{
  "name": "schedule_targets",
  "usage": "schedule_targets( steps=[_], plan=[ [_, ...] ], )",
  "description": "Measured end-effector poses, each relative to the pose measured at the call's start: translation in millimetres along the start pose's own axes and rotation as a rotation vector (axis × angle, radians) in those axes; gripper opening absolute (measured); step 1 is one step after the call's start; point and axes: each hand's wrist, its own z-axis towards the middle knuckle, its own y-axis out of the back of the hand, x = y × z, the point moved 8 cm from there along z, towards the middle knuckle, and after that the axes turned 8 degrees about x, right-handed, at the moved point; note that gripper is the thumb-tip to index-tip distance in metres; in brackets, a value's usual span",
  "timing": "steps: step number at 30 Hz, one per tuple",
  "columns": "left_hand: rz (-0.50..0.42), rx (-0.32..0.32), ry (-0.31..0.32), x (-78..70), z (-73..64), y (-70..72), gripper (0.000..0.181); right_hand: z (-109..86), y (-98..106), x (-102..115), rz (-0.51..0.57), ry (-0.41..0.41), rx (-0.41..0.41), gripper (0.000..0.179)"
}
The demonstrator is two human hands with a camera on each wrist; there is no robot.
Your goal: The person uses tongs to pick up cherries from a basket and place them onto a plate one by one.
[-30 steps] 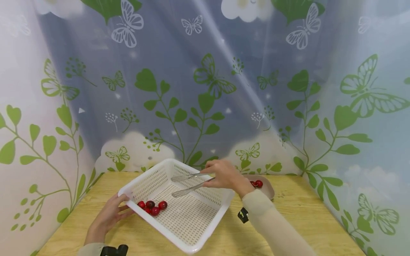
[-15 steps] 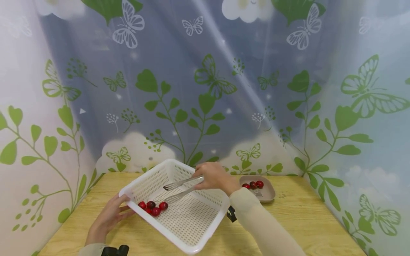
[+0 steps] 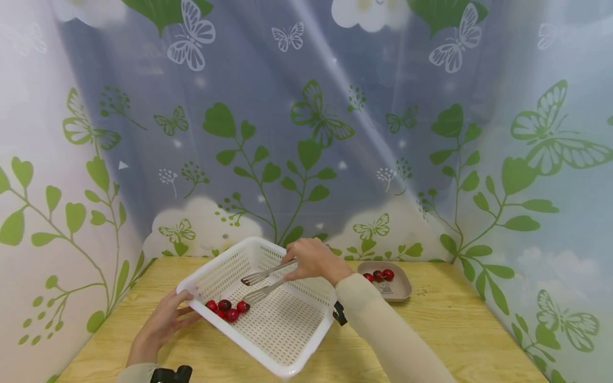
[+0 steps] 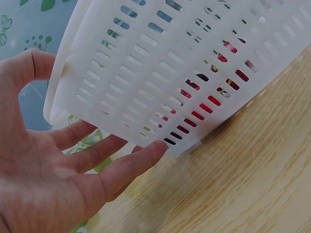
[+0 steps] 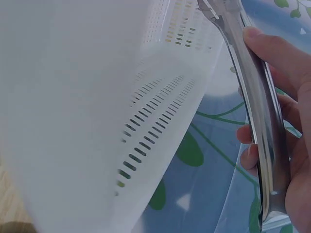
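A white plastic basket (image 3: 230, 335) with slotted walls is held tilted over the table, its left corner raised. My left hand (image 3: 163, 322) grips that corner; in the left wrist view its thumb hooks over the rim and the fingers support the wall from below. Several dark red cherries (image 3: 232, 315) lie bunched at the basket's left side and show red through the slots. My right hand (image 3: 316, 260) holds metal tongs (image 3: 262, 292) inside the basket. Their fork-like ends are spread, the lower one right at the rightmost cherry. In the right wrist view, fingers and thumb wrap the tongs' handle (image 5: 260, 107).
A small brownish dish (image 3: 404, 290) with several cherries (image 3: 388, 275) stands on the wooden table (image 3: 445, 330), right of the basket. A patterned curtain (image 3: 268, 106) with leaves and butterflies hangs behind the table and along both sides.
My right hand has moved left and lowered the tongs to the cherries, uncovering the dish. The tong ends stay apart. My left hand and the basket have hardly moved.
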Motion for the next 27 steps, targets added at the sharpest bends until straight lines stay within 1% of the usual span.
schedule_targets(
  steps=[5,11,19,27],
  plan=[
    [0.006,0.001,-0.006,-1.8,-0.9,0.5,0.063,5.7,4.3,2.3,0.008,-0.009,0.007,0.038],
    [-0.003,0.008,-0.005,-2.7,-1.8,-1.0,0.063,12.0,8.8,6.3,0.02,-0.006,-0.004,0.038],
    [0.0,-0.001,0.005,-2.8,-1.8,-2.3,0.063,22.4,0.6,5.2,0.058,-0.038,0.02,0.035],
    [-0.015,0.009,-0.015,-2.5,-1.9,-3.0,0.061,31.3,-7.8,7.0,0.085,-0.048,0.067,0.033]
  ],
)
